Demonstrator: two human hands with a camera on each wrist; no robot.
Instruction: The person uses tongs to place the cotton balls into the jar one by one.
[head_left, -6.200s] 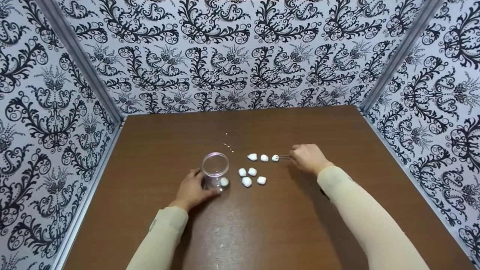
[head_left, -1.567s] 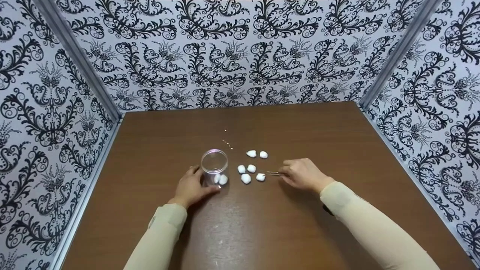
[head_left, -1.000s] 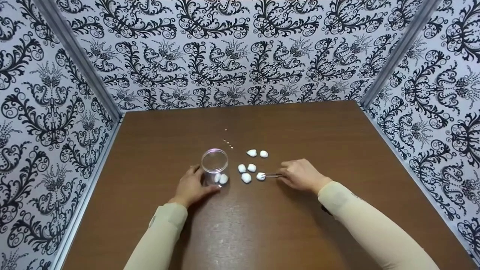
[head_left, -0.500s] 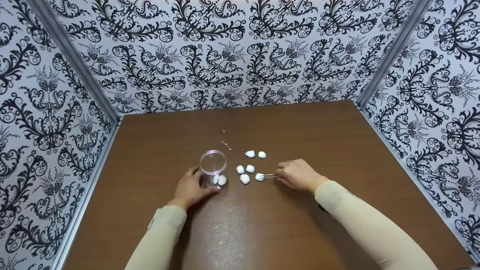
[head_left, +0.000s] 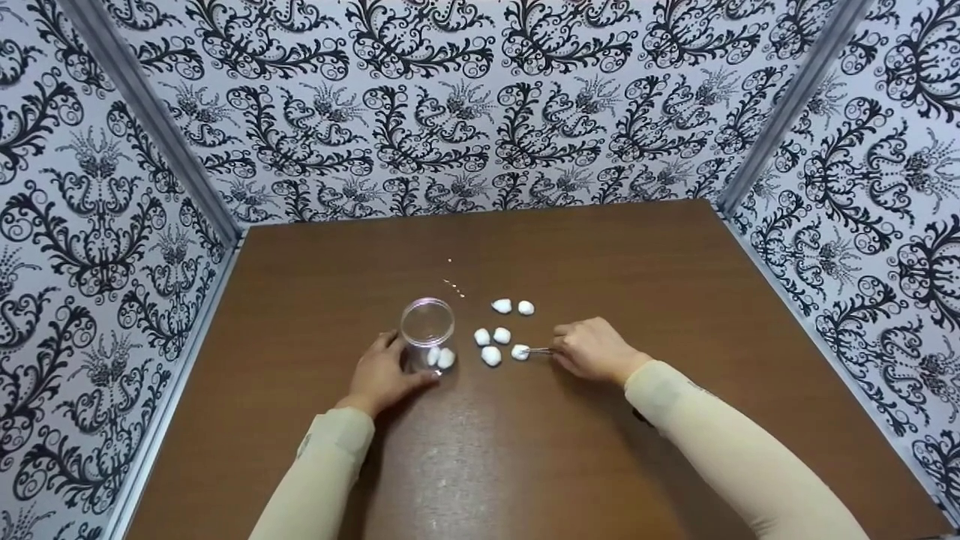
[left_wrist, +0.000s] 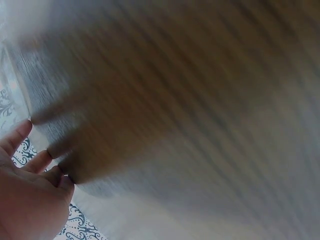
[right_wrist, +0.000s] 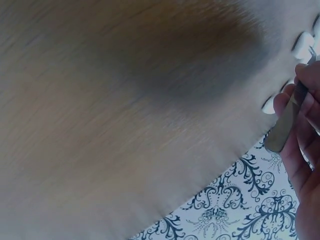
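In the head view my left hand [head_left: 382,375] holds a clear round jar [head_left: 428,324] at its side, thumb in front and fingers behind. Two cotton balls [head_left: 445,358] show through its wall. My right hand [head_left: 596,350] pinches metal tweezers [head_left: 538,350], whose tips touch a cotton ball [head_left: 520,352] on the table. In the right wrist view, the tweezers' broad end [right_wrist: 281,132] sticks out past my fingers. The left wrist view shows my left hand [left_wrist: 37,192] with fingers bent; the jar cannot be made out there.
Three cotton balls [head_left: 491,355] sit close together between jar and tweezers, with two more [head_left: 502,306] behind them. Small pale specks [head_left: 454,288] lie farther back on the brown table [head_left: 337,277]. Patterned walls [head_left: 465,105] enclose the back and sides.
Since the oldest frame, the jar's contents have gone from one cotton ball to two, and the back row from three to two. The tweezers have moved to the front right ball.
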